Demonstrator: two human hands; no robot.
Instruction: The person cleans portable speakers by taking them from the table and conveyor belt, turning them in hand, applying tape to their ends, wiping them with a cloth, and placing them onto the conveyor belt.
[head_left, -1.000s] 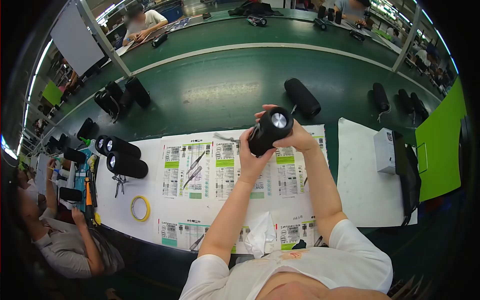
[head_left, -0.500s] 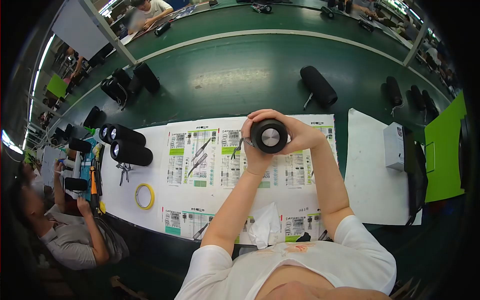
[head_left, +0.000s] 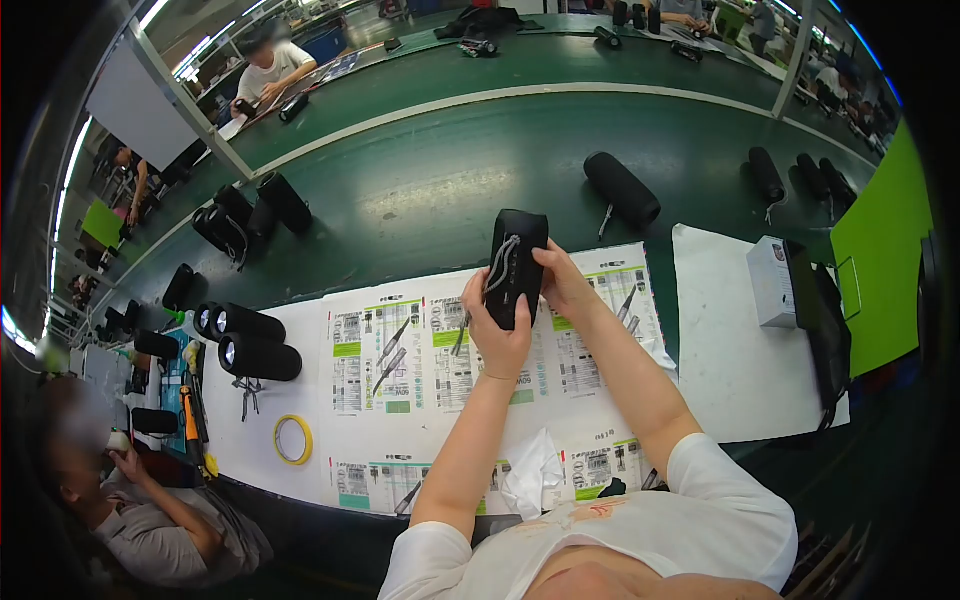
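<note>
I keep the fingers of my left hand (head_left: pixel 498 342) and right hand (head_left: pixel 568 288) clamped on opposite sides of a black speaker (head_left: pixel 520 268), its grey cord (head_left: pixel 502 265) showing, above the bench (head_left: pixel 430 190).

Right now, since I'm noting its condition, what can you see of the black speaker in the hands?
The speaker is long, rounded and black, with a matte, fabric-like skin. A grey cord loops along the side facing the camera, near a row of marks too small to read. It is held above the printed sheet, the left hand at its lower left, the right hand on its right. No damage shows on this side; its end faces can't be made out.
</note>
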